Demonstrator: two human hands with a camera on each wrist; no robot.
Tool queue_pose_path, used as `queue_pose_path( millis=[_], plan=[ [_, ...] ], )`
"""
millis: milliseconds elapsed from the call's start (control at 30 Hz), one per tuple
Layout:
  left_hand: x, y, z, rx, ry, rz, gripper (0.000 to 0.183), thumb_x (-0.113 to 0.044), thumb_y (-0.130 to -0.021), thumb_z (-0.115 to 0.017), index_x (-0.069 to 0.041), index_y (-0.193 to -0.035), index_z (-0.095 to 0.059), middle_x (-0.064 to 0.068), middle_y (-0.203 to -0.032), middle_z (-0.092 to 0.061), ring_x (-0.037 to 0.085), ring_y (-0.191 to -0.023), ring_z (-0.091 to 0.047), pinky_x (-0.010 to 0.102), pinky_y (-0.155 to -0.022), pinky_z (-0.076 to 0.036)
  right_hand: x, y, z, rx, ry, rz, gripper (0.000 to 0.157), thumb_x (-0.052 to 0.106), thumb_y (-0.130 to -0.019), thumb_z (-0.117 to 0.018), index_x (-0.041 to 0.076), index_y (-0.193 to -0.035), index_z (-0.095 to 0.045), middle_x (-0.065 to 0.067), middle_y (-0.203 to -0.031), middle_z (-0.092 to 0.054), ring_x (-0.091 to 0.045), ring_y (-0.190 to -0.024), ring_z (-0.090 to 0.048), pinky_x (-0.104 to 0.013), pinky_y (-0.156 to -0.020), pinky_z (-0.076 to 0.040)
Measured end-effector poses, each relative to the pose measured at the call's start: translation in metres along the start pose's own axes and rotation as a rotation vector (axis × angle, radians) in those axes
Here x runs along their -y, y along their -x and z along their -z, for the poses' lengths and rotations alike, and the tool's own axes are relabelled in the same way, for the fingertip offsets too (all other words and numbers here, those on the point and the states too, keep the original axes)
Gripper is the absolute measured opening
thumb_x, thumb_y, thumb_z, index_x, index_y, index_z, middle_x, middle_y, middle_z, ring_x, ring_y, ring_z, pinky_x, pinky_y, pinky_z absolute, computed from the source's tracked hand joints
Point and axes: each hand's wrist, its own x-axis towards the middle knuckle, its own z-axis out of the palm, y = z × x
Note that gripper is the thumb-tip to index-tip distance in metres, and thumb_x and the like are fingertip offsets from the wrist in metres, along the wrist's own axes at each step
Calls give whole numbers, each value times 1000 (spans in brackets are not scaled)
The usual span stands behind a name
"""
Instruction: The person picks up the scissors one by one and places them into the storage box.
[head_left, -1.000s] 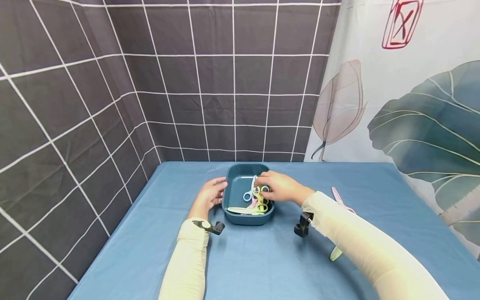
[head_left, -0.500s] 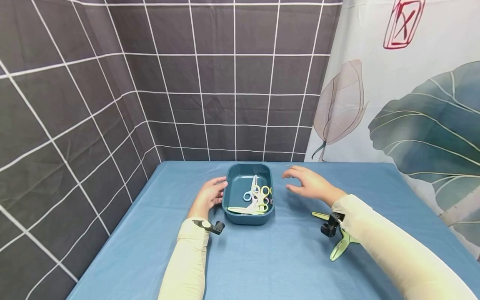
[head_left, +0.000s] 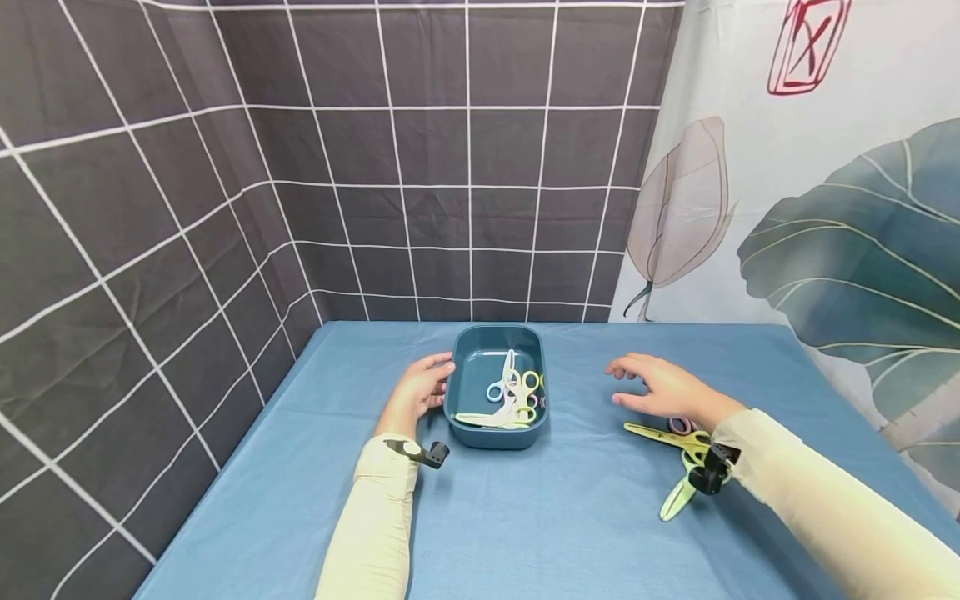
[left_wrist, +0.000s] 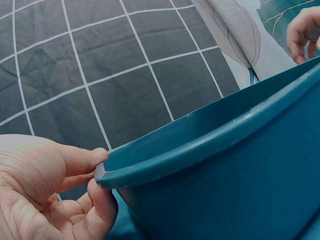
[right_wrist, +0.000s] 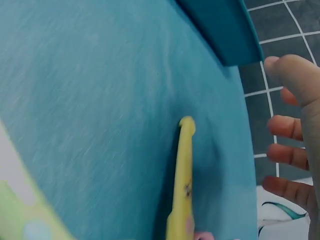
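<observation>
The right hand (head_left: 663, 389) has left the bin (head_left: 491, 437) and now hovers open above the yellow scissors (head_left: 663, 435) right of the bin; the left hand (head_left: 420, 392) grips the bin's rim.

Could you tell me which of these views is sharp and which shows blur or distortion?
Head view: evenly lit and sharp, wall grid lines bowed by the wide lens, soft shadow beside the tray. Left wrist view: the tray rim close and crisp. Right wrist view: the cloth streaked with blur, the yellow scissors soft.
</observation>
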Motion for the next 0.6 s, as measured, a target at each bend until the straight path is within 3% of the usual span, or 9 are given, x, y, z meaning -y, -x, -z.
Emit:
queue_pose_path(
  millis=[200,400,600],
  plan=[
    [-1,0,0,-3,-4,-1,42,-16,-102,-62,-10,-143,-56,2,-79,-58,7,-60,-52,20,-51,-49,-5,15,1,42,38,-14,42,35,-92,-74,9,-125,-66,-5,-112,-66,-27,-103,-64,-48,-82,-53],
    [-2,1,0,-15,-11,7,41,-17,-102,-62,-12,-142,-58,3,-83,-58,7,-60,-52,20,-51,-49,-13,27,3,48,77,-120,47,43,-91,-74,12,-126,-66,-10,-120,-62,-35,-110,-61,-56,-84,-53],
    [-2,1,0,-16,-13,16,42,-17,-101,-63,-12,-142,-58,5,-85,-59,7,-61,-53,20,-51,-49,-27,35,5,67,118,-230,59,51,-87,-74,12,-129,-63,-16,-121,-56,-30,-94,-57,-45,-66,-51]
  ],
)
